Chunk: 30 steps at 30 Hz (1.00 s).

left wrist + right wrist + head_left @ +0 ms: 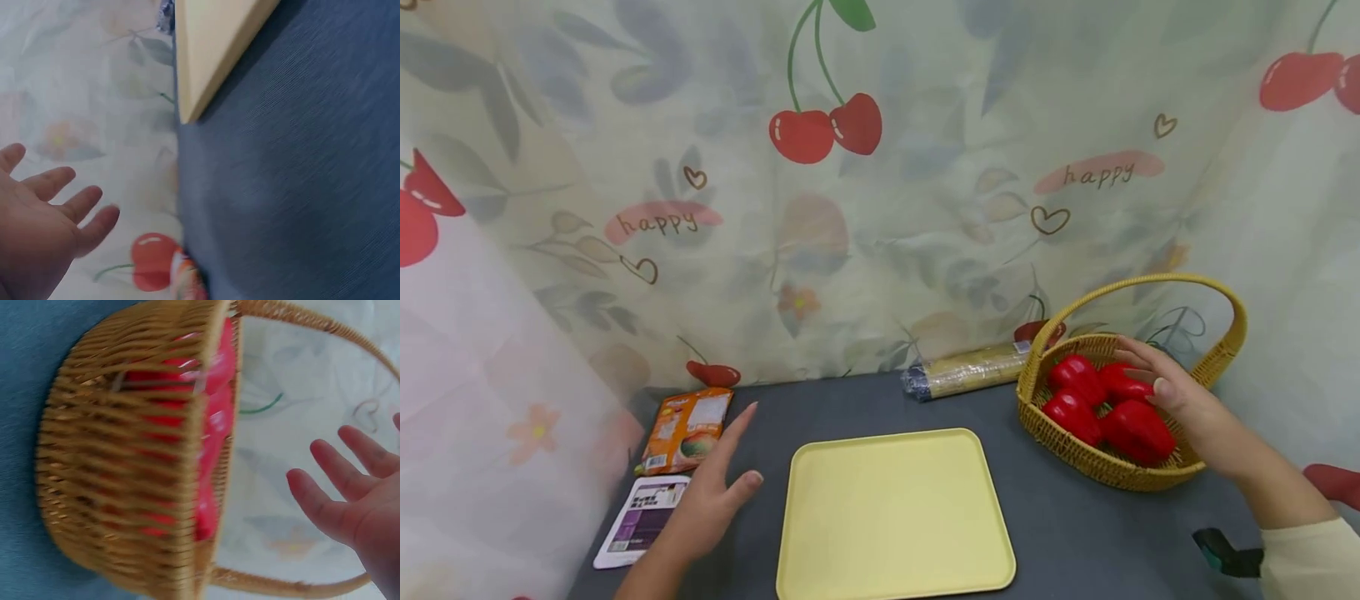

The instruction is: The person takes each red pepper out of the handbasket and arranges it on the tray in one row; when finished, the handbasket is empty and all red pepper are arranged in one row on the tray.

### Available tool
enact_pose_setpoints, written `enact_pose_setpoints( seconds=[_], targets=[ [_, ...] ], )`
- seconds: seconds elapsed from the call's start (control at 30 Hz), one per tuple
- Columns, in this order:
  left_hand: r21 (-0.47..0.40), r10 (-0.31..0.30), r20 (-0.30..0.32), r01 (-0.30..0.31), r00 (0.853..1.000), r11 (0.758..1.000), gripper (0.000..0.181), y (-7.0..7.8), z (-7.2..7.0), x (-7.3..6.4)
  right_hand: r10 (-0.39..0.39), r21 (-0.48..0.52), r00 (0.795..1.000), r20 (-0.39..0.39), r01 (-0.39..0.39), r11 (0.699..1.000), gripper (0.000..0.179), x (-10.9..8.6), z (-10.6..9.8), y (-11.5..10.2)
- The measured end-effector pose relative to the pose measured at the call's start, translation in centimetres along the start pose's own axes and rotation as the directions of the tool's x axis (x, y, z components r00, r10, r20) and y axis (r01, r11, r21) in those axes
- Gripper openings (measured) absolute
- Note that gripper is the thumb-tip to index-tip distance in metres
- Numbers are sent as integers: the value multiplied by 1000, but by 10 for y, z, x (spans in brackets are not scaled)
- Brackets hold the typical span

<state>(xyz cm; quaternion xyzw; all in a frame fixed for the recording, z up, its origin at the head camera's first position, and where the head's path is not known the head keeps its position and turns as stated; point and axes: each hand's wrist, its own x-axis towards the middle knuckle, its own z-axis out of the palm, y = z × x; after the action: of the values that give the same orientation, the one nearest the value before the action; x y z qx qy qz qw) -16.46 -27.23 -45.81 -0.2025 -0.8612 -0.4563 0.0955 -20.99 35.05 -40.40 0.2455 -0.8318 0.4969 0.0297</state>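
Observation:
Several glossy red bell peppers (1138,431) lie in a yellow wicker basket (1075,454) with a tall arched handle, at the right of the table. Over the basket's right side hovers my right hand (1187,404), its fingers extended and holding nothing. In the right wrist view that hand (369,500) is apart from the basket wall (119,481). My left hand (707,504) is raised left of a pale yellow tray (895,517), with fingers spread and nothing in them. The left wrist view shows this hand (44,219) apart from the tray's corner (215,44).
Behind the left hand lie an orange packet (685,429) and a white-and-purple package (643,521), partly covered by the hand. A plastic-wrapped roll (977,371) rests against the patterned curtain (880,233) at the back. Dark grey cloth (760,417) covers the table.

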Motion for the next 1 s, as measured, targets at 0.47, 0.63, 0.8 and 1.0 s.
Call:
enact_pose_setpoints(
  seconds=[0.47,0.63,0.8,1.0],
  targets=[
    [-458,-289,23,267,957,848,67,-32,48,-21,86,-10,968,-237,-91,996,57,-16,-8,63],
    [-499,-369,21,329,929,802,63,-34,58,-25,123,-55,944,-305,-146,988,54,-18,-6,75],
    [-496,-438,-4,378,899,782,62,-41,66,-29,183,-58,942,-281,-207,977,57,-15,-3,74],
    [-512,-494,30,438,869,739,81,-47,69,-30,314,-120,924,-219,-345,931,75,-10,-1,73]
  ],
)
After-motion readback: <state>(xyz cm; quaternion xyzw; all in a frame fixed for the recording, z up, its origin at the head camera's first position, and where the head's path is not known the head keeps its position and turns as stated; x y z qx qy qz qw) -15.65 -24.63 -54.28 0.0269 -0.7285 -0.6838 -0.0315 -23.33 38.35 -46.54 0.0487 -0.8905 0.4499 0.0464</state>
